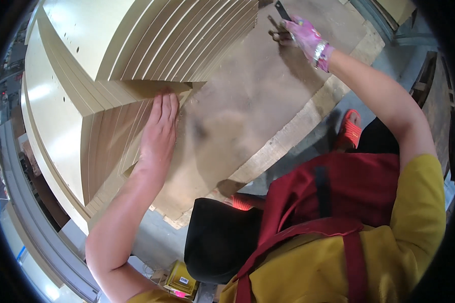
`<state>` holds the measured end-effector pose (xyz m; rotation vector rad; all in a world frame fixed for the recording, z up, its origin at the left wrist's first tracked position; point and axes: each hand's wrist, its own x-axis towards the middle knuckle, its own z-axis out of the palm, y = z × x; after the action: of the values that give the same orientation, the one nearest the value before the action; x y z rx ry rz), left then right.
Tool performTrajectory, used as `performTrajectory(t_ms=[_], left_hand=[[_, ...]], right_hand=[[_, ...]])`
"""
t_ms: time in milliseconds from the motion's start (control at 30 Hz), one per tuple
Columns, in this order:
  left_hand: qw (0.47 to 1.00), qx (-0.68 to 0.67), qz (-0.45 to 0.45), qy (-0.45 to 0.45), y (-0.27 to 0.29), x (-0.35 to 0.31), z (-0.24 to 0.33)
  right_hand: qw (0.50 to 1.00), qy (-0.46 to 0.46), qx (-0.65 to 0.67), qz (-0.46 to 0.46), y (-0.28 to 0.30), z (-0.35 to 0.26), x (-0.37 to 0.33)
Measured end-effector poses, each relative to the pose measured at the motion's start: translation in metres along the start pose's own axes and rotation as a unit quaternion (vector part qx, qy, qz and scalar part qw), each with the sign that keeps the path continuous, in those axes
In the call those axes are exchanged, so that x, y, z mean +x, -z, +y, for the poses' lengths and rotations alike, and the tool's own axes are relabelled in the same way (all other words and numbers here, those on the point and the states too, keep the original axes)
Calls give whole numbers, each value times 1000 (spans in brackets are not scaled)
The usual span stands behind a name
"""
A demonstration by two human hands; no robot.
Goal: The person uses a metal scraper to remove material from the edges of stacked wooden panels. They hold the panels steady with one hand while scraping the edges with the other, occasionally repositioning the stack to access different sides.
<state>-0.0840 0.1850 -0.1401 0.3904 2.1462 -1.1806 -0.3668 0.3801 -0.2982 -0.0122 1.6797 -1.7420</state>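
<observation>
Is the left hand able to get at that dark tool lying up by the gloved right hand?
Probably not as it stands: the left hand rests flat on the stacked boards, far from the tool, which lies at the right hand.

The right hand in a pink glove (304,34) is blurring at the top edge, and its fingers are hiding most of a dark, thin metal tool (282,10), so its kind is staying unclear. The tall stack of cream-coloured boards (136,45) is running out past the upper rim.
</observation>
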Motion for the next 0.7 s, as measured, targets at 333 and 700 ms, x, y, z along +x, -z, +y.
performTrajectory(t_ms=[333,700], left_hand=[[603,-782,121,106,-36,10,98],[54,-979,163,113,-11,29,90]], right_hand=[[831,145,-474,-252,-44,-9,-92],[817,233,-458,-262,-89,-16,-137]])
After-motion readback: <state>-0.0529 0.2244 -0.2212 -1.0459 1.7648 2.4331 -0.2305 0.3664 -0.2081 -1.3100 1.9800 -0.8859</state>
